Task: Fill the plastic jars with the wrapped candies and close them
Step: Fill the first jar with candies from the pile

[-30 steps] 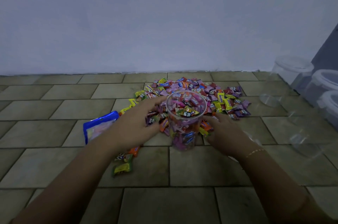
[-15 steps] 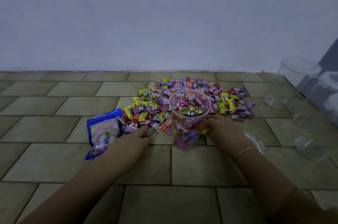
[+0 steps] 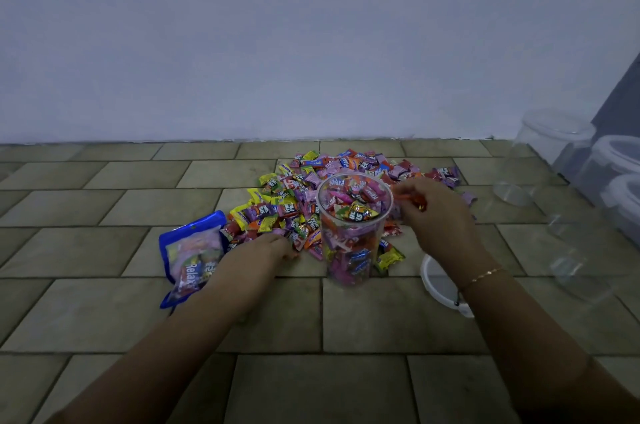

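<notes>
A clear plastic jar (image 3: 349,243) stands open on the tiled floor, nearly full of wrapped candies. Behind and left of it lies a heap of wrapped candies (image 3: 304,195). My right hand (image 3: 433,216) is raised beside the jar's rim, fingers pinched on orange-wrapped candies. My left hand (image 3: 266,252) rests low on the floor at the heap's near edge, fingers curled on candies there. A white lid (image 3: 438,281) lies on the floor under my right wrist.
A blue candy bag (image 3: 188,255) lies left of my left arm. Empty clear jars (image 3: 550,164) lie on their sides at the right, with white-lidded containers (image 3: 620,160) behind them. A pale wall runs along the back.
My right hand rose from the floor beside the jar to its rim with candies. My left hand drew back from the jar's left side to the heap's near edge.
</notes>
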A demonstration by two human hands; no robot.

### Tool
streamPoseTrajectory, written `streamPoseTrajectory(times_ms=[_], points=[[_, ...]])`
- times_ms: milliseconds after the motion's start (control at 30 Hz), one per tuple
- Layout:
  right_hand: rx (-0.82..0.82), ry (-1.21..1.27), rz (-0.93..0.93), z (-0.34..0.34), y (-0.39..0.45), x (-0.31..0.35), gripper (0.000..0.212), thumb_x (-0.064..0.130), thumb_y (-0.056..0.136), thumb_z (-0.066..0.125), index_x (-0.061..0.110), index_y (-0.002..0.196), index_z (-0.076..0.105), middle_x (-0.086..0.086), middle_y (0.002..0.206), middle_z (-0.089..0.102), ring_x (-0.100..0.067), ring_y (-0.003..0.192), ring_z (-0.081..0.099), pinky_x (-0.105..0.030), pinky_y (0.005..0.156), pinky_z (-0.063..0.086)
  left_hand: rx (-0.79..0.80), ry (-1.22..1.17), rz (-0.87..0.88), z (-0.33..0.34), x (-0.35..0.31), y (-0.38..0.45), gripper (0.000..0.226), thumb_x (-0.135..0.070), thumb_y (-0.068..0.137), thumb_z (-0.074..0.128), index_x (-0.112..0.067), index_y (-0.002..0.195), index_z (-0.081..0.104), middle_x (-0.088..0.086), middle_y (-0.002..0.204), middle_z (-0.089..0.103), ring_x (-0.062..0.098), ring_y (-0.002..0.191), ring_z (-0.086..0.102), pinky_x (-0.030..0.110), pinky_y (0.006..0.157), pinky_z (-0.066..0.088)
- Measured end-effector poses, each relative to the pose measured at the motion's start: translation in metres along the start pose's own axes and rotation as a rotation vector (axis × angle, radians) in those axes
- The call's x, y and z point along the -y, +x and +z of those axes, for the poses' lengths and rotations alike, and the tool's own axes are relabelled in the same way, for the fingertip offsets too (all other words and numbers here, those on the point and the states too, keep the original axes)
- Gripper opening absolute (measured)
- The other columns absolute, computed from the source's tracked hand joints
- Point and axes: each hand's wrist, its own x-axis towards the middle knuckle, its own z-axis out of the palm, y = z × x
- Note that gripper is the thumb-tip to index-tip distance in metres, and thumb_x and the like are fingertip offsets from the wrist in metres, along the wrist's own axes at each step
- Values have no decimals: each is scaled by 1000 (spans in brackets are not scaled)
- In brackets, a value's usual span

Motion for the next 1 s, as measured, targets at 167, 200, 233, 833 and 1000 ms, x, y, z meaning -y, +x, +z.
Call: streamPoseTrajectory(times_ms=[167, 200, 233, 833, 1000], points=[[-276, 280, -171, -13, -5, 34, 21, 12, 88, 61, 30, 99, 59, 18, 91, 59, -12, 80, 62, -11, 69, 48, -91, -95, -40, -4, 2, 4, 20, -16, 96, 46, -23, 109, 60, -1, 130, 54, 15, 114, 52, 25, 93, 42], [-311, 284, -227, -15, -4, 38, 21, 11, 88, 60, 29, 100, 59, 22, 92, 56, -12, 80, 62, -12, 71, 49, -103, -107, -34, -4, 2, 6, 22, -14, 96, 46, -22, 110, 62, -1, 129, 55, 16, 115, 53, 26, 94, 43], [-342, 264, -284, -17, -4, 42, 21, 10, 87, 59, 25, 101, 61, 23, 95, 54, -10, 82, 62, -12, 74, 48, -112, -124, -35, -4, 2, 7, 23, -12, 96, 46, -20, 109, 63, 0, 127, 57, 17, 114, 54, 27, 94, 44], [-51, 35, -414, 12, -11, 26, 44, 49, 90, 44, 18, 107, 70, 2, 109, 67, -14, 109, 55, -51, 92, 43, -831, -1102, 109, -85, -61, -3, 25, -11, 92, 58, -30, 97, 41, -4, 99, 70, 6, 87, 69, 23, 72, 54], [-221, 117, -357, 4, -13, 21, 43, 43, 90, 45, 12, 108, 68, 5, 106, 61, 3, 104, 45, -7, 92, 31, -660, -941, 163, -79, -79, 9, 25, -24, 90, 61, -41, 97, 45, -27, 93, 66, -7, 87, 63, 13, 77, 48]])
